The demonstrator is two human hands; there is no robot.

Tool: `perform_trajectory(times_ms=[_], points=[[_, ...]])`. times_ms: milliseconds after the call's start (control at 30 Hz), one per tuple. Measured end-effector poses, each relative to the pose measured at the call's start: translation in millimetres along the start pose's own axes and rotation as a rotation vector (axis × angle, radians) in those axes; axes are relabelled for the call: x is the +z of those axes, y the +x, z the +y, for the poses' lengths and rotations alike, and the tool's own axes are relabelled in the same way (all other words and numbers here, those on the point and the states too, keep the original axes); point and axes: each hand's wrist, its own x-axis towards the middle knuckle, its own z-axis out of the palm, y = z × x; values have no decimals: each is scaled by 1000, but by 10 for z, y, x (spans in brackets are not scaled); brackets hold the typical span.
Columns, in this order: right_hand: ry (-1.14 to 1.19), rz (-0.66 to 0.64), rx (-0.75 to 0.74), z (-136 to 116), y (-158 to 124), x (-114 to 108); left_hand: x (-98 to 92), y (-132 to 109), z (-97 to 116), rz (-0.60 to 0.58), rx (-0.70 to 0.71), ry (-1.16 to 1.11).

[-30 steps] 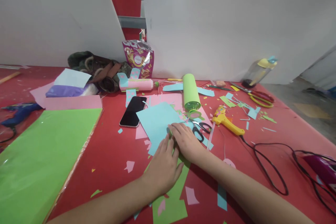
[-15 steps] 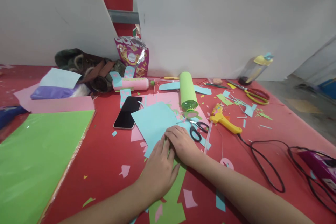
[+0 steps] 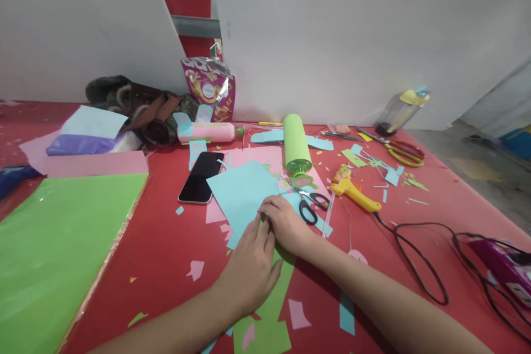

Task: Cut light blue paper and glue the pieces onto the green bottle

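Note:
My left hand [image 3: 251,265] lies palm down with its fingers stretched over the edges of a light blue sheet [image 3: 236,188] and green paper [image 3: 276,293]. Touching its fingertips, my right hand [image 3: 286,227] rests on the papers with its fingers bent and close together; whatever lies beneath them is hidden. Black-handled scissors [image 3: 307,212] lie just beyond my right hand. Further back is a green paper-wrapped bottle [image 3: 296,141] on its side, with blue strips sticking out at both sides.
A yellow glue gun [image 3: 357,193] with a black cord lies right. A phone [image 3: 202,178], a pink bottle [image 3: 211,132] and a snack bag [image 3: 211,88] are left of centre. Large green sheets [image 3: 66,243] cover the left. Red-handled scissors [image 3: 402,153] and paper scraps lie back right.
My right hand's fingers have drawn in slightly beside my left fingertips. My left hand stays nearly in place, and the whole view has shifted a little.

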Motion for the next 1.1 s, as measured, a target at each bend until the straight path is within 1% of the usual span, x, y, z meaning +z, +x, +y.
perform_trajectory(times_ms=[167, 400, 533, 667, 1100], points=[[16, 10, 36, -12, 15, 9, 7, -2, -4, 7, 12, 13], [-59, 6, -4, -53, 14, -19, -5, -4, 10, 37, 11, 20], [-91, -32, -3, -54, 43, -33, -4, -3, 23, 58, 10, 24], [-73, -61, 5, -47, 65, -38, -10, 0, 24, 67, 4, 26], [-13, -42, 109, -84, 67, -31, 4, -10, 16, 80, -3, -7]])
